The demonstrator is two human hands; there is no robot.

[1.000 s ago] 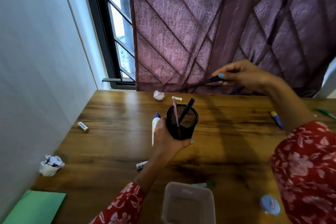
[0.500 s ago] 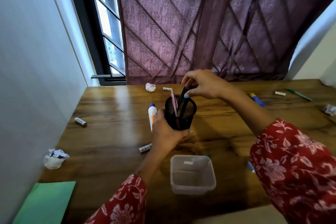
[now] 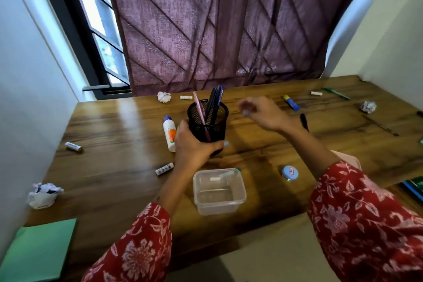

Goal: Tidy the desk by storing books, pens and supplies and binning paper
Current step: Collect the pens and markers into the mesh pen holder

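Far left of the fingers: green folder (image 3: 37, 250) at the desk (image 3: 114, 178) corner, crumpled paper (image 3: 43, 194) beyond it, small tube (image 3: 73, 146) farther back. Just left of the left hand (image 3: 194, 149): white glue bottle (image 3: 169, 132) lying flat, short stick (image 3: 164, 169) nearer. Left fingers curled round the black mesh cup (image 3: 207, 125), thumb on its near side; pink pen (image 3: 199, 110) and dark pens (image 3: 214, 101) standing inside. Below that hand: clear plastic box (image 3: 219, 191). Right hand (image 3: 261, 113) blurred just right of the cup, gripping nothing, fingers loosely bent. Right of those fingers: black marker (image 3: 304, 121), blue glue stick (image 3: 291, 102), round blue tin (image 3: 290, 173), green pen (image 3: 336, 93), another paper ball (image 3: 368, 106).
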